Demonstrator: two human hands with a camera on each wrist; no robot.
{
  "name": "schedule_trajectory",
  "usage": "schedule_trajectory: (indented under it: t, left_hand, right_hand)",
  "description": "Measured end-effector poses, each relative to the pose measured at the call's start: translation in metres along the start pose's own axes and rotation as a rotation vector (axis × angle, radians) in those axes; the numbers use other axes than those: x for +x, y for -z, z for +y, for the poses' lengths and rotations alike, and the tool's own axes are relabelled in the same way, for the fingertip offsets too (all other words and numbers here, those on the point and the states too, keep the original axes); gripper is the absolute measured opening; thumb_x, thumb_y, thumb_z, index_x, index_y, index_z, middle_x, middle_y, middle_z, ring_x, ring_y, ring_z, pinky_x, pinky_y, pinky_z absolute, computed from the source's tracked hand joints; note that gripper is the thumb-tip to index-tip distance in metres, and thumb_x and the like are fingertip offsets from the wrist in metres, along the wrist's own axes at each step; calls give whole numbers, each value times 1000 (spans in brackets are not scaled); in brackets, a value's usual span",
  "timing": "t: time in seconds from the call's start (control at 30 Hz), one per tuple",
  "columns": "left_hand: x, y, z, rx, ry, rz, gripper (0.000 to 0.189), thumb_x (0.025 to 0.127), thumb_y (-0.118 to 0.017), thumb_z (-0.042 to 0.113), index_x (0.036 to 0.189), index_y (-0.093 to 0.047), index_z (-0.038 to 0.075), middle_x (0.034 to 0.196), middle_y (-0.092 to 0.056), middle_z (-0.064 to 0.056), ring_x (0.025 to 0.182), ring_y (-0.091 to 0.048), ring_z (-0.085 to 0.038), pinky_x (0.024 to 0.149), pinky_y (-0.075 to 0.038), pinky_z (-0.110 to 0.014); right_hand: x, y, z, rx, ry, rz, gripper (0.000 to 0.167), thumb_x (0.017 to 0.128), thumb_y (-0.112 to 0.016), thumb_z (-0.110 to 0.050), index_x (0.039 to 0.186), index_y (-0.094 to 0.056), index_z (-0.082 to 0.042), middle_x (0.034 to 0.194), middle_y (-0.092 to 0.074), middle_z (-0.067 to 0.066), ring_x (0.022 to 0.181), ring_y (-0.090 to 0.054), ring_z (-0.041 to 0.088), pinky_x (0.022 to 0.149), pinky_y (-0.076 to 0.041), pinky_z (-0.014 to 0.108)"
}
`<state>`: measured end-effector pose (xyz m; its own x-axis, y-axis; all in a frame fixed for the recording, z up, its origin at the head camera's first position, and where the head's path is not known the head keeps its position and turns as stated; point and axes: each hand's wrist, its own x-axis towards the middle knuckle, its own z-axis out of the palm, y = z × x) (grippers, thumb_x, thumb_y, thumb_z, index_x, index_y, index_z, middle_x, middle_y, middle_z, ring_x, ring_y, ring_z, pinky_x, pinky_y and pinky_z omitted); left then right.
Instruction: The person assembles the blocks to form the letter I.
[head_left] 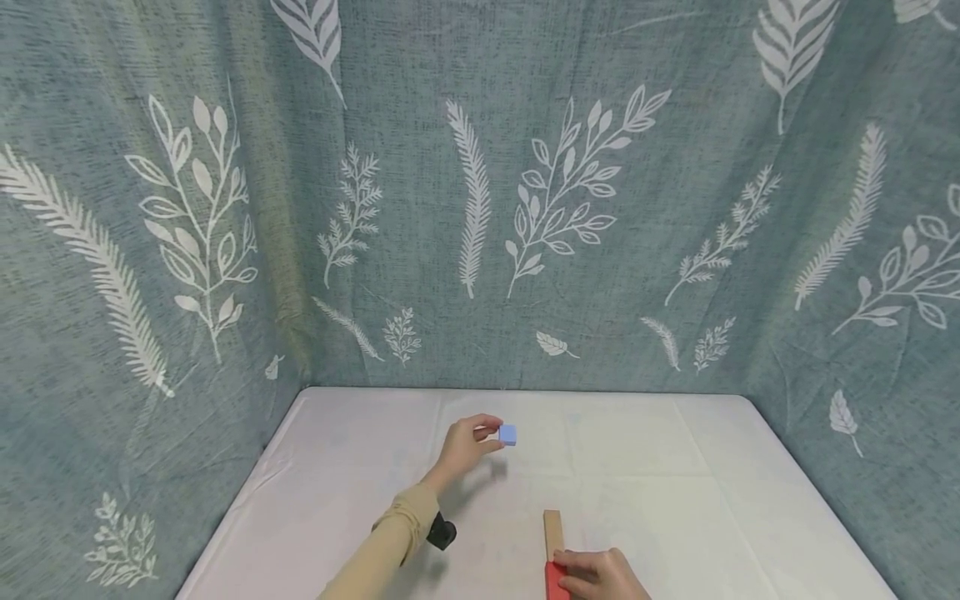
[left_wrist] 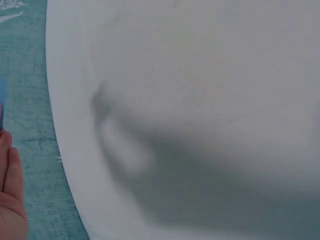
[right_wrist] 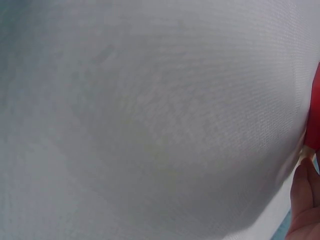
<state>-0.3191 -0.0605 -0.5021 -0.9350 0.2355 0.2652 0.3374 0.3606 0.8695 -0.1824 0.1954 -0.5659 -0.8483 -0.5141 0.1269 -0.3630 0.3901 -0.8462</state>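
In the head view my left hand (head_left: 462,448) pinches a small light blue block (head_left: 507,435) between thumb and fingers. It is held above the far middle of the table, with the hand's shadow below. The left wrist view catches only an edge of the blue block (left_wrist: 2,102) and part of the hand (left_wrist: 11,195). Low in the head view, my right hand (head_left: 603,575) holds a red block (head_left: 556,581) on the table. A plain wooden block (head_left: 552,533) lies end to end with it on the far side. The red block's near end is cut off by the frame.
A white-covered table (head_left: 675,475) with rounded far corners fills the work area. Green-grey curtains (head_left: 420,250) with white leaf prints stand behind it and on both sides. A black wrist device (head_left: 442,532) sits on the left forearm.
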Motion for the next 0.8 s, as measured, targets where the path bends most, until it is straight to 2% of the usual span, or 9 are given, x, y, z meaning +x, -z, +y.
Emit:
schedule_trajectory:
  t: [0.13, 0.2, 0.27, 0.37, 0.47, 0.53, 0.8]
  left_hand:
    - [3, 0, 6, -30, -41, -10, 30, 78, -73, -1, 106, -65, -7, 108, -66, -26, 103, -65, -38, 86, -59, -32]
    - [4, 0, 8, -42, -84, -20, 29, 79, -73, 1, 105, -65, -8, 107, -67, -25, 102, -66, -38, 85, -59, -31]
    - [6, -1, 7, -51, -139, -28, 29, 80, -74, 7, 106, -66, -5, 105, -68, -21, 100, -68, -32, 82, -59, -27]
    - [8, -3, 9, -52, -167, -39, 30, 81, -74, 13, 106, -66, -3, 105, -69, -18, 100, -69, -27, 82, -59, -26]
    - [11, -6, 13, -51, -131, -46, 30, 82, -73, 10, 108, -66, -3, 109, -68, -18, 103, -67, -29, 86, -59, -27]
    - [11, -8, 21, -47, -79, -46, 31, 81, -72, 5, 109, -65, -4, 111, -67, -21, 107, -65, -34, 88, -58, -29]
    - [13, -14, 35, -34, -31, -28, 33, 81, -71, 3, 113, -64, -3, 114, -66, -20, 108, -64, -32, 88, -57, -24]
  right_hand:
    - [-1, 0, 0, -11, 22, 7, 37, 86, -68, -21, 110, -67, 7, 110, -66, 26, 96, -64, 4, 72, -60, 21]
    - [-1, 0, 0, -9, 17, 7, 37, 86, -68, -21, 110, -67, 7, 110, -66, 26, 96, -64, 3, 72, -60, 21]
    - [-1, 0, 0, -7, 13, 8, 37, 86, -68, -21, 110, -67, 7, 110, -66, 26, 96, -64, 3, 72, -60, 22]
    - [0, 0, -1, -4, 7, 7, 37, 87, -68, -21, 110, -67, 7, 111, -65, 26, 96, -65, 4, 72, -61, 24]
    - [0, 0, -2, 0, -14, 1, 38, 87, -68, -22, 111, -67, 7, 112, -65, 26, 97, -65, 5, 73, -61, 26]
    - [0, 0, -3, -1, -34, -6, 39, 87, -68, -23, 112, -67, 7, 113, -65, 25, 98, -65, 5, 74, -61, 27]
    - [1, 1, -6, 21, -95, -27, 40, 86, -69, -25, 113, -67, 4, 115, -65, 23, 99, -68, 13, 75, -61, 29]
